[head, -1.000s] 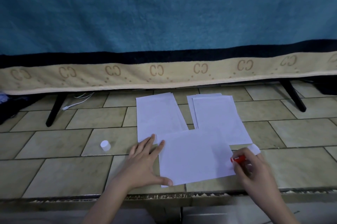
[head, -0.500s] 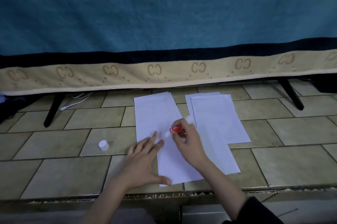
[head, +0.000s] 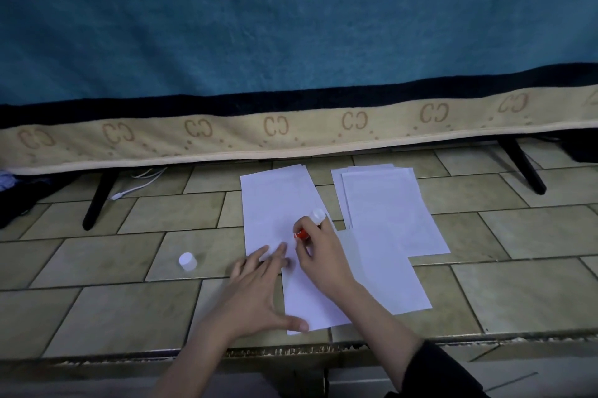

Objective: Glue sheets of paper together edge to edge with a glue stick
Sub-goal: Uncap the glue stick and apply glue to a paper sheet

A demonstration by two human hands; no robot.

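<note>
1. Two hands meet at one seam: the right hand (head: 318, 255) pinches the glue stick (head: 307, 227), its red end down on the near sheet (head: 349, 284) at that sheet's far-left corner
2. Left hand (head: 259, 287) lies flat with fingers spread, pressing the near sheet's left edge, just beside the stick
3. From the stick, the far-left sheet (head: 275, 203) lies directly beyond, and the seam runs rightward, so I judge the right hand leads
4. Cap (head: 187, 261) stands well apart to the left
</note>
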